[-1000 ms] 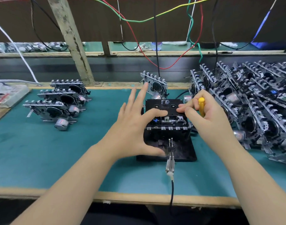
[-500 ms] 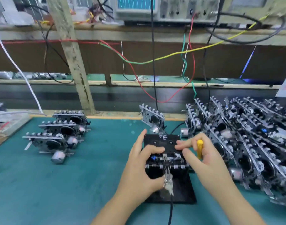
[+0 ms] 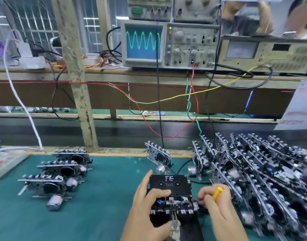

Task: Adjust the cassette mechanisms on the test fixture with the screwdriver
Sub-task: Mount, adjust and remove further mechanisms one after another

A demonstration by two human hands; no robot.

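At the far left edge of the green bench mat (image 3: 97, 197) sits a pale plastic tray (image 3: 6, 162), blurred, with a thick white cable (image 3: 20, 100) trailing down toward it from above. Next come three cassette mechanisms (image 3: 60, 173) lined up one behind another on the mat, each with a small silver motor at its lower right corner. Behind them a worn wooden post (image 3: 78, 80) rises past the upper shelf, where an oscilloscope (image 3: 168, 44) shows a green sine wave on its blue screen; red, green and yellow wires (image 3: 149, 101) sag from the shelf toward the bench. Near the middle, one single mechanism (image 3: 158, 157) stands tilted at the back of the mat. Just in front of it is the black test fixture (image 3: 173, 204), carrying a black cassette marked "FE" (image 3: 169, 182) above a mounted mechanism. The left hand (image 3: 145, 211) grips the fixture's left side, thumb curled under at the front near a metal clip (image 3: 174, 226) and a finger bent over the cassette's lower edge. Just right of the fixture, the right hand (image 3: 217, 207) is curled around the yellow-handled screwdriver (image 3: 217, 193); its tip is hidden, and motion blur smears the fingers. Further right, a large heap of cassette mechanisms (image 3: 262, 174) fills the bench to the edge.
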